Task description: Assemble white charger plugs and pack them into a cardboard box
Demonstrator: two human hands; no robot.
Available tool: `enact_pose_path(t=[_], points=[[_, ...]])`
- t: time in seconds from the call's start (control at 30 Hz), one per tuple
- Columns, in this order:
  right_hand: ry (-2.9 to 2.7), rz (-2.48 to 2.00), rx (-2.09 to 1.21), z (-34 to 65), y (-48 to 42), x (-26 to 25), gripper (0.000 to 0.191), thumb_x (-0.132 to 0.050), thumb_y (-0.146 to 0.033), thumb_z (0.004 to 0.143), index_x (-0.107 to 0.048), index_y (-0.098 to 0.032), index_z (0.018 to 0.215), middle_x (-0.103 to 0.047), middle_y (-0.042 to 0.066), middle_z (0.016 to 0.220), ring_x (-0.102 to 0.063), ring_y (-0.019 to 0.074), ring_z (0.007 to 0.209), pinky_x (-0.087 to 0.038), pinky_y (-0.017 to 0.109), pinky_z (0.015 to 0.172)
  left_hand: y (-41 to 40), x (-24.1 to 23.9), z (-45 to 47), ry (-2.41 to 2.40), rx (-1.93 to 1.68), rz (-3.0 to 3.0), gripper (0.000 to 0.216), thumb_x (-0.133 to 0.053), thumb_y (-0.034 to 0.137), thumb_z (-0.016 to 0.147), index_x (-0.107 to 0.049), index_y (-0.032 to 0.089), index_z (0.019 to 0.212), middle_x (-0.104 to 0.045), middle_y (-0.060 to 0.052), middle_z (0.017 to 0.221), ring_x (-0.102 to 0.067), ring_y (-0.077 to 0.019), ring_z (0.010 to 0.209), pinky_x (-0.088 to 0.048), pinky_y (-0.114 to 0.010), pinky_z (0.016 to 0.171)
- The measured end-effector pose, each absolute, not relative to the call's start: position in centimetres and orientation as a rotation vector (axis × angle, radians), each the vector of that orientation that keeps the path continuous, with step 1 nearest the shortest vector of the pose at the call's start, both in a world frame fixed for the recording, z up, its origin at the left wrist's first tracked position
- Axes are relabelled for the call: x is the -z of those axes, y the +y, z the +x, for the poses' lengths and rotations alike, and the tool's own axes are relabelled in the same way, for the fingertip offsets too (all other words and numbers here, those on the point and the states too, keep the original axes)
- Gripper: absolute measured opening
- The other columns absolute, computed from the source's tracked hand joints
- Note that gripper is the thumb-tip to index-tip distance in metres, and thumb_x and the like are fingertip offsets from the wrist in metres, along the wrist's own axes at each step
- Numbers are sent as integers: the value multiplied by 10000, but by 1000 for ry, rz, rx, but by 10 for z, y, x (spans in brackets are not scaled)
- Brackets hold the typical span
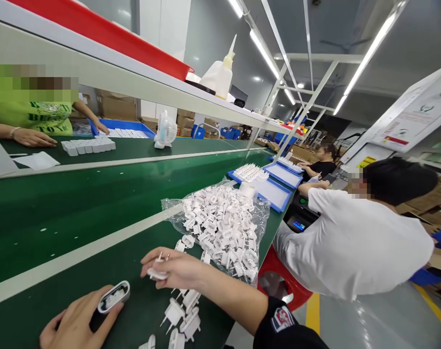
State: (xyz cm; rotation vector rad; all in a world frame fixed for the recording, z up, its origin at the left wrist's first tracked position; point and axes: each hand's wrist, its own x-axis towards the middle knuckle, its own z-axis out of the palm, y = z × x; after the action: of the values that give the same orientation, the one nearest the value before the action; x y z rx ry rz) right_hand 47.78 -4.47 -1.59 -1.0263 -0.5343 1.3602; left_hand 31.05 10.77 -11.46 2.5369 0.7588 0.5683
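Observation:
My left hand at the bottom left grips a small white oval casing with an open hollow end, just above the green belt. My right hand reaches across from the right and pinches a white plug part with two metal pins. Several more white plug parts lie loose on the belt below my right hand. Behind it, a clear plastic bag is spread open with a heap of the same parts.
A person in a white shirt sits close on my right on a red stool, beside blue trays. Across the belt, a person in green rests hands near rows of white blocks and a small fan. An overhead shelf carries a squeeze bottle.

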Motion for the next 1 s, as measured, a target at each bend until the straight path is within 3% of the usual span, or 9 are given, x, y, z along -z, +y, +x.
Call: enact_pose_path(t=[0.13,0.33,0.47,0.6,0.7,0.87,0.93,1.0], points=[[-412,-945,-1384,479,-43,25,447,-829,-179,495,-588,-153,870,-579,-15,757,-517,73,621,-374,196,552,102,107,310,760,-497,2524,328,-435,435,837,-599,252,1054,-643,-89,1085,-521,-294,1091,-296,-496,924],[-734,-1319,-1050,469,-41,32,326,-737,-371,663,-602,-188,897,-632,17,862,-608,147,777,-472,267,678,89,87,300,688,-491,2442,249,-543,346,801,-597,259,1028,-645,-57,1080,-516,-250,1066,-259,-468,945],[-1153,-1537,-710,463,-26,31,161,-636,-331,779,-651,-213,888,-632,48,995,-590,182,943,-476,306,787,86,78,298,663,-485,2377,203,-538,302,817,-593,262,1009,-641,-22,1034,-522,-222,1035,-265,-444,945],[-1380,-1632,-590,454,-13,33,133,-586,-283,815,-658,-232,914,-672,40,953,-617,194,917,-467,344,845,87,79,295,654,-475,2349,153,-547,312,824,-592,233,946,-635,-30,1003,-517,-227,1011,-268,-452,943],[-1284,-1646,-629,452,-8,42,147,-579,-298,812,-615,-223,933,-675,36,939,-634,190,875,-489,343,821,83,81,294,667,-510,2378,215,-552,299,820,-549,232,1024,-605,-46,1041,-510,-237,1026,-291,-457,936],[-1028,-1575,-823,454,-13,57,171,-550,-357,826,-503,-219,915,-663,19,852,-648,174,815,-514,318,755,65,83,304,779,-643,2429,667,-689,474,681,-380,194,1201,-489,-121,1148,-553,-279,930,-439,-390,744],[-969,-1578,-913,454,-17,57,178,-549,-370,826,-484,-219,894,-653,8,798,-648,167,722,-521,313,691,61,85,309,775,-653,2399,654,-687,449,689,-358,181,1187,-471,-128,1127,-558,-275,911,-459,-380,722],[-945,-1575,-945,456,-20,53,175,-541,-369,834,-482,-220,906,-649,10,794,-646,169,706,-520,322,688,63,86,311,697,-648,2364,518,-627,297,748,-352,178,1170,-482,-115,1085,-542,-270,960,-458,-387,772]])
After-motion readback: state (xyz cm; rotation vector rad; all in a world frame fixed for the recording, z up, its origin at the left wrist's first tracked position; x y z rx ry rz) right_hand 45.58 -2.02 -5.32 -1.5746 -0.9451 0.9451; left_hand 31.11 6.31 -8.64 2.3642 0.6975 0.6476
